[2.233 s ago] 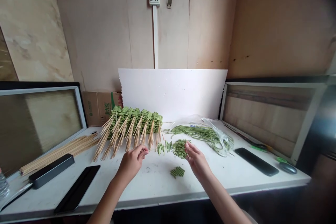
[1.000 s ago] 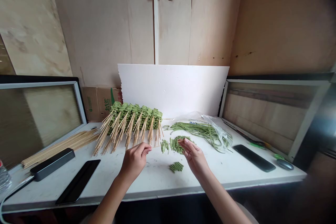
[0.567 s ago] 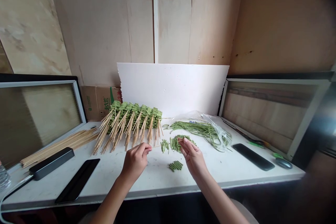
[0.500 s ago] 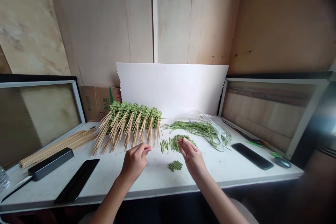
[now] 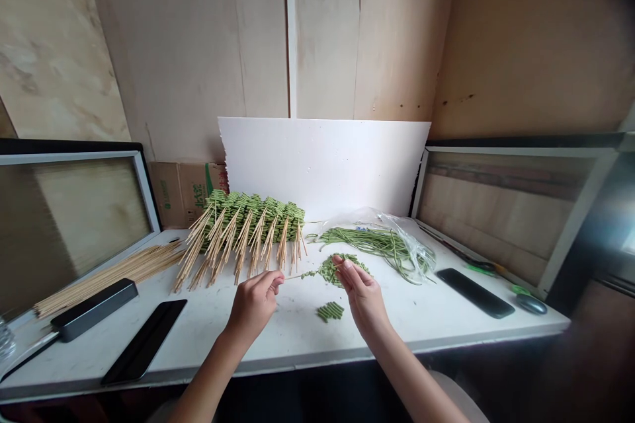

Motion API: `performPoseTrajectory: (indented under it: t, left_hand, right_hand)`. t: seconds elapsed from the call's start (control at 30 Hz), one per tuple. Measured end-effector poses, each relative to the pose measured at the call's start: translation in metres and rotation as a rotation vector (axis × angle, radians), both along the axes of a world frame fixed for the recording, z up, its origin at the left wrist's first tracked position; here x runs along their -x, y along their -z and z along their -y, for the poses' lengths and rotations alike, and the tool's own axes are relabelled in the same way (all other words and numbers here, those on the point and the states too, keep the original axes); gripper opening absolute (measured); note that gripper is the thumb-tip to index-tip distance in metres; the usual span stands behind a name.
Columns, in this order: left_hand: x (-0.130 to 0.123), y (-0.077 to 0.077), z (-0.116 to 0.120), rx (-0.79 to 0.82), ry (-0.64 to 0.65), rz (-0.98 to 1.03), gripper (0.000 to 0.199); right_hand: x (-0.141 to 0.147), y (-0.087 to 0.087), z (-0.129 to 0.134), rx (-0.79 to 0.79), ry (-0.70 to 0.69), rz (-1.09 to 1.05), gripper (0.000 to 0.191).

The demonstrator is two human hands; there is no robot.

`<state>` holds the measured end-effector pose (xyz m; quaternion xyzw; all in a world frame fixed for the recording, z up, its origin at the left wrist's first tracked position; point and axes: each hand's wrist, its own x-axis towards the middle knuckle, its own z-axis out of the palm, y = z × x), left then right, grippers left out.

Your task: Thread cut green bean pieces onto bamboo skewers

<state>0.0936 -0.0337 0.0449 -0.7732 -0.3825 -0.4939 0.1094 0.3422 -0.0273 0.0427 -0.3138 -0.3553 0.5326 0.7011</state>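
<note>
My left hand (image 5: 255, 301) is closed on the blunt end of a thin bamboo skewer (image 5: 294, 277). Several short green bean pieces (image 5: 308, 273) are threaded along the skewer. At its other end the fingers of my right hand (image 5: 360, 284) pinch the skewer's tip area; whether a bean piece is between them too is hard to make out. Right behind that hand lies a heap of cut bean pieces (image 5: 329, 271). A smaller group of bean pieces (image 5: 330, 310) rests on the white table (image 5: 288, 337) nearer to me.
Stacked bean skewers (image 5: 258, 225) stand at back left, handles toward me. Loose bare skewers (image 5: 112, 274), a black box (image 5: 94, 310) and a dark flat slab (image 5: 145, 342) lie left. Whole long beans (image 5: 370, 241) in clear plastic, a phone (image 5: 475, 292) and a mouse (image 5: 531, 304) are right.
The skewer has turned about its length, so the threaded bean pieces that hung upright now show end-on. Both hands stay in nearly the same place.
</note>
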Motion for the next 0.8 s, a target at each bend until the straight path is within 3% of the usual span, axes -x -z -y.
performPoseTrajectory:
  t: [0.5, 0.8]
  left_hand:
    - [0.005, 0.008, -0.007, 0.132, 0.01, 0.051, 0.033]
    - [-0.008, 0.002, -0.002, 0.458, 0.167, 0.097, 0.032]
  right_hand:
    - [-0.001, 0.0, 0.001, -0.074, 0.043, 0.13, 0.035]
    - [-0.022, -0.01, -0.005, -0.105, 0.068, 0.232, 0.033]
